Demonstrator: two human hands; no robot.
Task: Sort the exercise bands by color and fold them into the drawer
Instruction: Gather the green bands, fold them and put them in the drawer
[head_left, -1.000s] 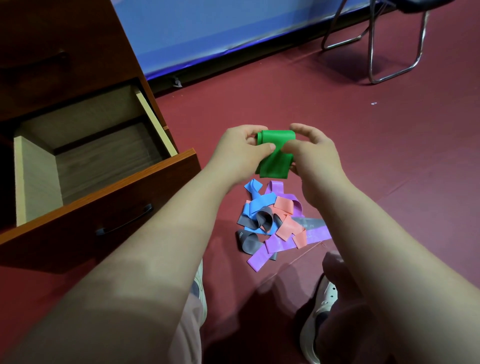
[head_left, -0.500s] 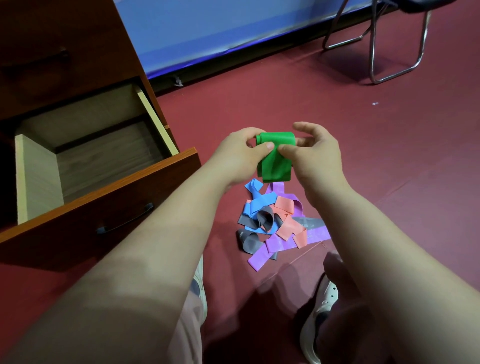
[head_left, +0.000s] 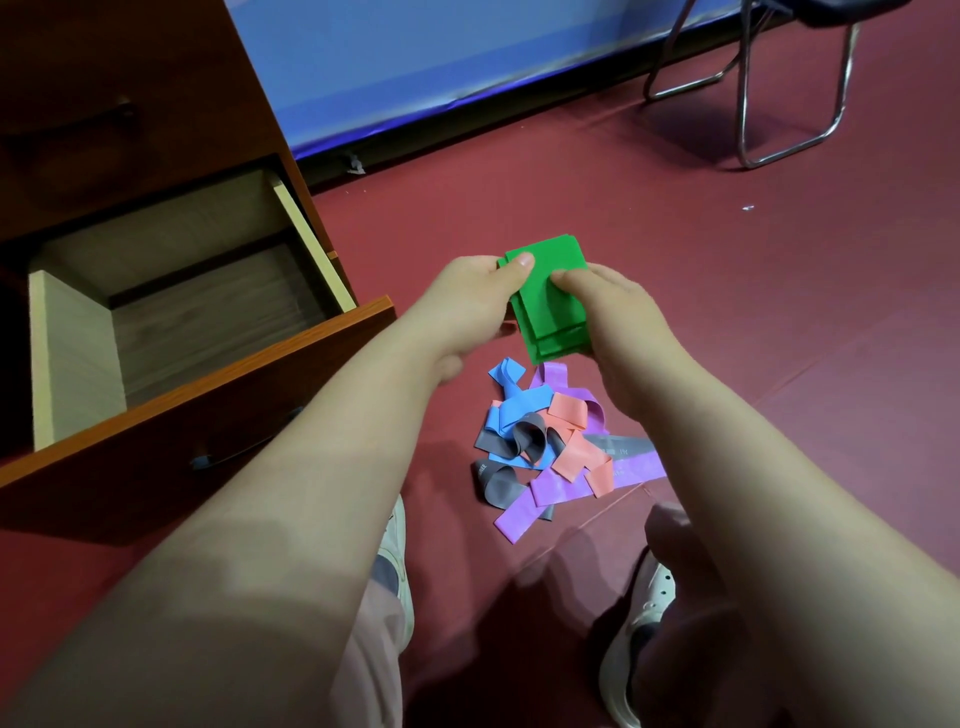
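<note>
A folded green band (head_left: 551, 306) is held flat above the red floor, in several layers. My left hand (head_left: 470, 306) pinches its upper left corner with the thumb on top. My right hand (head_left: 618, 322) grips its right side, thumb pressed on the green face. Below them a tangled pile of bands (head_left: 561, 441) lies on the floor: blue, grey, salmon and purple. The open wooden drawer (head_left: 218, 364) stands at the left, and what shows of its inside holds nothing.
The brown cabinet (head_left: 130, 78) rises above the drawer. A metal chair frame (head_left: 748, 104) stands at the back right. A blue mat edge (head_left: 441, 78) runs along the far side. My two shoes (head_left: 639, 639) are on the floor below the pile.
The green band has been folded flatter and turned face up, now a stacked rectangle. Both hands shifted their grip, thumbs now pressing on top of it.
</note>
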